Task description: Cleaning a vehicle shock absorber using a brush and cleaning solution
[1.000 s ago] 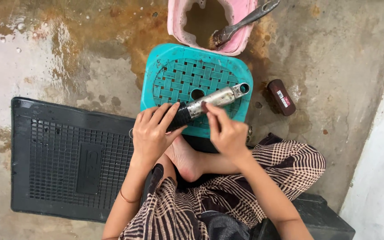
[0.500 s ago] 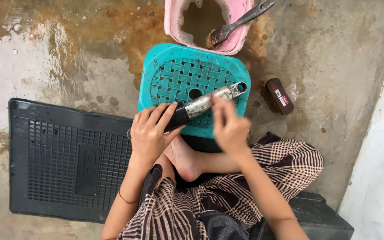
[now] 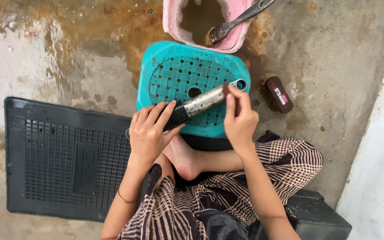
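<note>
My left hand (image 3: 150, 133) grips the black rubber end of a long metal cylinder (image 3: 203, 101), a shock-absorber-like part with a ring eye at its far tip. It lies slanted over a teal plastic stool (image 3: 178, 73) with a woven top. My right hand (image 3: 239, 119) presses a small dark piece against the cylinder's shiny middle, fingers pinched together. My bare foot and checked trousers lie just below the stool.
A pink tub (image 3: 174, 20) of brown liquid with a brush (image 3: 238, 20) in it stands beyond the stool. A small dark red bottle (image 3: 279, 94) lies to the right. A black rubber mat (image 3: 63, 160) covers the wet, stained concrete at left. A white wall runs along the right.
My right hand has slid up along the cylinder toward its ring end, then a little back. My left hand keeps its hold on the black end.
</note>
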